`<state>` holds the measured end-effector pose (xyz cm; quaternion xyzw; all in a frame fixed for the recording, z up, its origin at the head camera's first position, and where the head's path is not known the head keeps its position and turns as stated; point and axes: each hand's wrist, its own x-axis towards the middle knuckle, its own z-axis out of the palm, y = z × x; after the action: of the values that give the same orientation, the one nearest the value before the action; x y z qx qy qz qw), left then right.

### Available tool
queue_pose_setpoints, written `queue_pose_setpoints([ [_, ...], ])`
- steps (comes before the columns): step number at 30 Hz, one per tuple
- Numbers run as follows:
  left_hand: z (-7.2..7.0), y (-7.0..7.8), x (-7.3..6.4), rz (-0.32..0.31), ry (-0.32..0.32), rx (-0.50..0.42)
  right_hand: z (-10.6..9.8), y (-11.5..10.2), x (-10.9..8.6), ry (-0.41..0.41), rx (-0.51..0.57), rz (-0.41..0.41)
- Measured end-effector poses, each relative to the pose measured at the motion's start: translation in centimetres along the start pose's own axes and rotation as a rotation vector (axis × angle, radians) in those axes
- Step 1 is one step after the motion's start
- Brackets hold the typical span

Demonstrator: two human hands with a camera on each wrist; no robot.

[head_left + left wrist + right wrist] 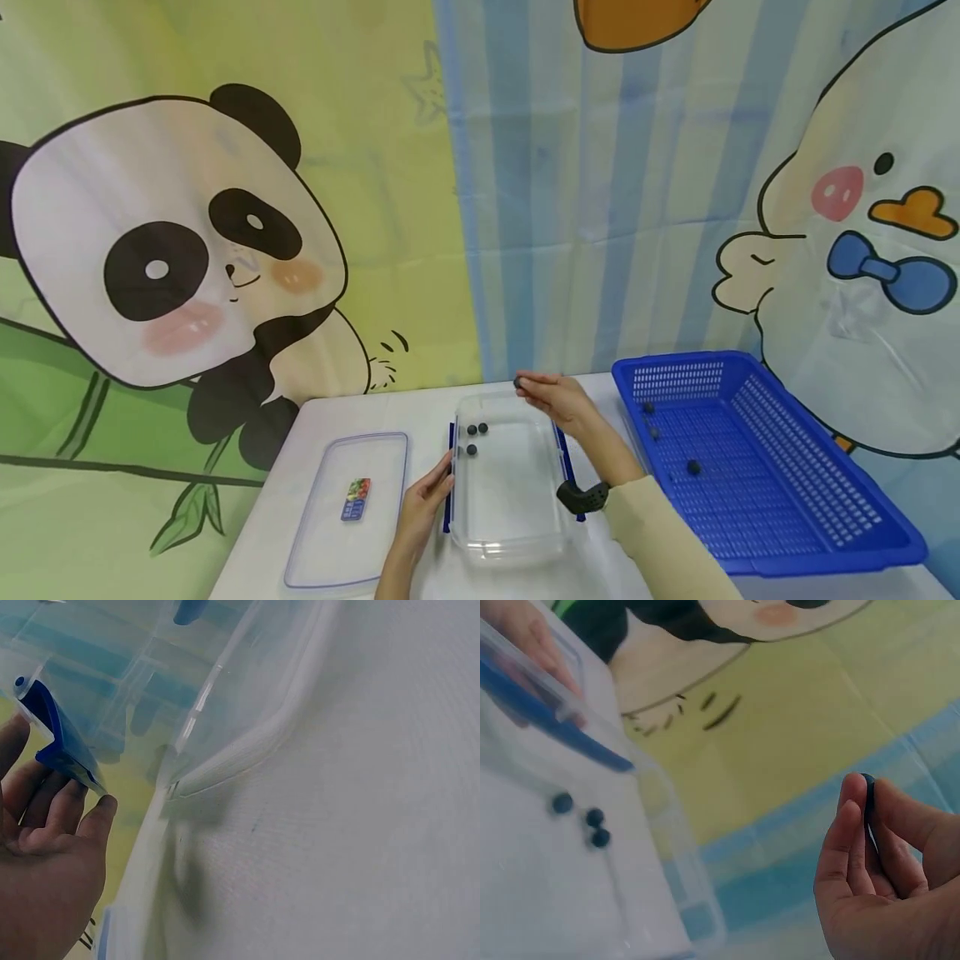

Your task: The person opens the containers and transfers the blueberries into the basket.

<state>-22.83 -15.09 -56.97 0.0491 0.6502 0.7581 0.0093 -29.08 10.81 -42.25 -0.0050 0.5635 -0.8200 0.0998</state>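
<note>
A clear plastic box (510, 500) with blue side latches lies lengthwise in the middle of the table, several small dark balls (472, 450) grouped near its far left inside. My left hand (425, 500) holds the box's left side, its fingers around the blue latch (56, 735) in the left wrist view. Above the far right end of the box, my right hand (558, 404) pinches a dark ball (868, 780) between thumb and fingertips. Most of that ball is hidden by the fingers.
A blue perforated basket (780, 475) stands at the right with several dark balls inside. To the left lies a clear lid (315, 550) with a colourful label (356, 500). A printed curtain (525, 208) hangs behind the white table (427, 575).
</note>
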Motion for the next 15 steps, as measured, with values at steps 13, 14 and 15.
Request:
queue_pose_setpoints([
  [13,-0.3,0.3,-0.1,0.041,0.031,-0.011,-18.6,-3.9,-3.1,0.348,-0.018,0.033],
  [14,-0.3,0.2,0.0,0.046,0.031,-0.013,-19.6,-3.3,-3.2,0.379,-0.021,0.051],
  [15,-0.2,0.2,0.0,0.045,0.030,-0.013,-20.5,-2.7,-3.4,0.408,-0.020,0.070],
])
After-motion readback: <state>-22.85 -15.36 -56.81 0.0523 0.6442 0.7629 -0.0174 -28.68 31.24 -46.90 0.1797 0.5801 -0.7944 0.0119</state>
